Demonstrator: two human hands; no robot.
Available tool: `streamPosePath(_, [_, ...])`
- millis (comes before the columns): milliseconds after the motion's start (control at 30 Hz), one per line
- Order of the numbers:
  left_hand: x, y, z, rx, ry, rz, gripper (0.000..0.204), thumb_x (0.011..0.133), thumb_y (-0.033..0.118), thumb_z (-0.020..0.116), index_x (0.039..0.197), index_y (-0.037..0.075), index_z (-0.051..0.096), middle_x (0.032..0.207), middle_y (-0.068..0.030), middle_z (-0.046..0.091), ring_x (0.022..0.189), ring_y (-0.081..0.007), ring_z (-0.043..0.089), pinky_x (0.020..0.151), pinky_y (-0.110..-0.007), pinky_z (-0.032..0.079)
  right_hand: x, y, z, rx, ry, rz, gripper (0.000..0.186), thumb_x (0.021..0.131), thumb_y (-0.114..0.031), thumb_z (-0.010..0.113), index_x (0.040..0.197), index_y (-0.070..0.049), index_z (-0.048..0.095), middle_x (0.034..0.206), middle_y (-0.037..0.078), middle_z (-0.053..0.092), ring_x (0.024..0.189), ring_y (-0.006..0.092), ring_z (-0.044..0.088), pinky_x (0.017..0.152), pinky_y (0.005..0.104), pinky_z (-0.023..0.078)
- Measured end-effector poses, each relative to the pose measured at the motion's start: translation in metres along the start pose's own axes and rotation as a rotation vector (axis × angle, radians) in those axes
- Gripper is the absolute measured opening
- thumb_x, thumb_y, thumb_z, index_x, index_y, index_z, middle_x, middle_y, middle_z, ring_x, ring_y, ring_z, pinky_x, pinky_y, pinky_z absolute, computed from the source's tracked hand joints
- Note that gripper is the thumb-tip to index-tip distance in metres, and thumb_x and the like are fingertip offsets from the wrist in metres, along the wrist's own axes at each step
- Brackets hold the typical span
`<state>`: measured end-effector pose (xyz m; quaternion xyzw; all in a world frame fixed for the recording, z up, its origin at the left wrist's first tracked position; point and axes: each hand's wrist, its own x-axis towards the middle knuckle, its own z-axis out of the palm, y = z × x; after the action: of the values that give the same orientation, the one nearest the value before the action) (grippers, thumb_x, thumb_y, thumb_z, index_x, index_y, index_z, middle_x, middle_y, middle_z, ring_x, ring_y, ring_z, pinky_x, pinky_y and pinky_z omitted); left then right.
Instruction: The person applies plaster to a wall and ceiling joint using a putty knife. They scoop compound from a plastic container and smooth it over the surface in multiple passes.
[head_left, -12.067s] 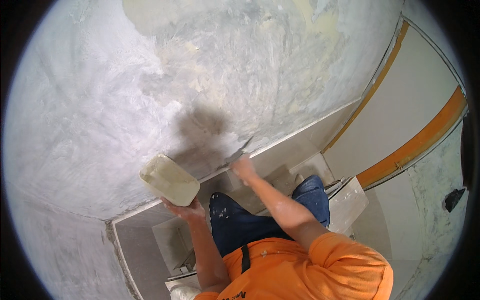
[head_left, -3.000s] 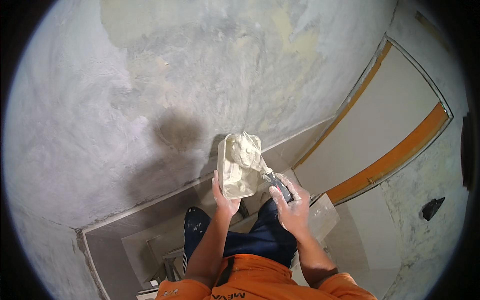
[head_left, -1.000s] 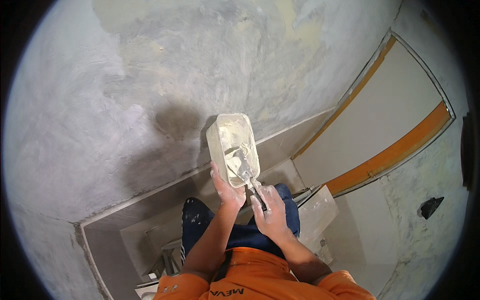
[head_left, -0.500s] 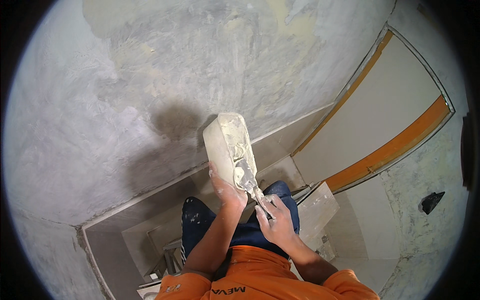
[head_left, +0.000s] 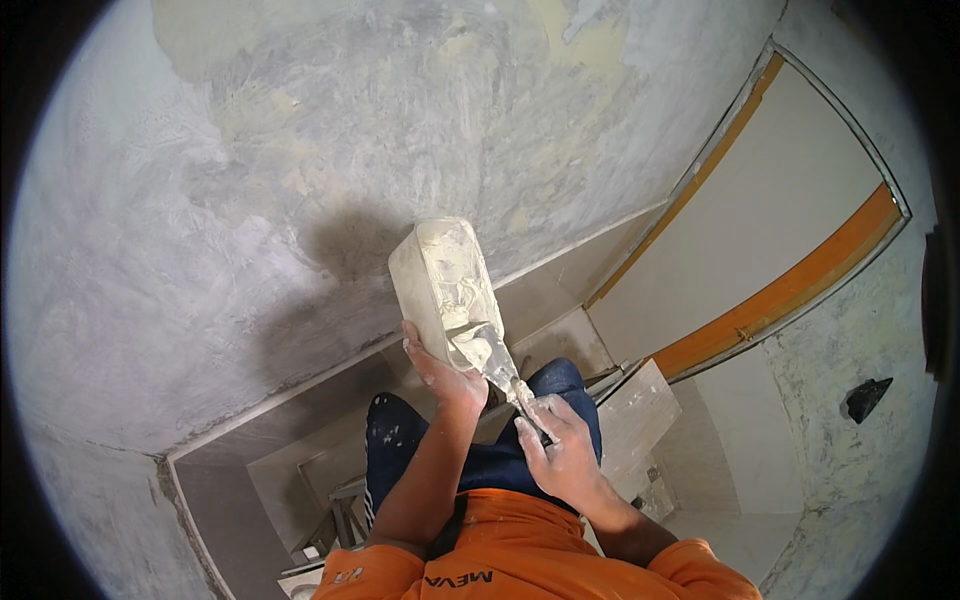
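Observation:
My left hand [head_left: 446, 378] is closed around the near end of a whitish rectangular plastic tub [head_left: 412, 283]. Cream-coloured putty [head_left: 452, 265] coats the tub's inside and rim. In my right hand [head_left: 563, 452] is the handle of a putty knife [head_left: 490, 357], smeared with the same putty. Its metal blade lies at the tub's near end, with a lump of putty beside it. Both hands are dusted white. The tub is tilted, its far end close in front of the wall in this view.
A grey, patchily plastered wall [head_left: 330, 130] stands ahead. To the right is a white door panel [head_left: 740, 200] with an orange-brown frame. A white-spattered board [head_left: 640, 415] lies beside my right knee. A metal frame [head_left: 345, 510] shows below left. Something black [head_left: 867, 400] sticks out of the right wall.
The tub has shifted slightly left and tilted a little more. The putty knife's blade has drawn back toward the tub's near rim, with putty gathered beside it.

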<state>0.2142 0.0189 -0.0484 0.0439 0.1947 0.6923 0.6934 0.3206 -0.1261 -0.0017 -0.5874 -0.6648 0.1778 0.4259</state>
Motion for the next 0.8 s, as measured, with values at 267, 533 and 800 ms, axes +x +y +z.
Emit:
streamPosePath(267, [-0.006, -0.002, 0.005, 0.031, -0.041, 0.052, 0.069, 0.104, 0.059, 0.034, 0.154, 0.012, 0.033, 0.149, -0.009, 0.046, 0.134, -0.0288, 0.049, 0.112, -0.044, 0.041, 0.021, -0.001, 0.011, -0.062, 0.054, -0.049, 0.028, 0.088, -0.004, 0.066, 0.115, 0.002, 0.065, 0.094, 0.018, 0.06, 0.078, 0.0395, 0.063, 0.067, 0.0433, 0.052])
streamPosePath(533, [0.001, 0.009, 0.006, -0.029, 0.014, 0.033, 0.067, 0.105, 0.056, 0.032, 0.154, 0.011, 0.033, 0.149, -0.0096, 0.045, 0.133, -0.0294, 0.049, 0.11, -0.045, 0.042, 0.002, 0.013, 0.009, -0.07, 0.022, -0.059, 0.026, 0.087, -0.005, 0.067, 0.112, 0.001, 0.067, 0.099, 0.017, 0.061, 0.078, 0.0376, 0.065, 0.063, 0.0422, 0.054])
streamPosePath(800, [0.007, 0.022, 0.011, 0.116, 0.151, -0.036, 0.068, 0.103, 0.06, 0.03, 0.153, 0.015, 0.035, 0.152, -0.0089, 0.044, 0.137, -0.0289, 0.047, 0.111, -0.048, 0.042, -0.009, 0.011, -0.005, -0.038, 0.034, -0.075, 0.029, 0.086, 0.0, 0.068, 0.114, 0.004, 0.066, 0.094, 0.019, 0.063, 0.076, 0.0364, 0.065, 0.068, 0.0383, 0.053])
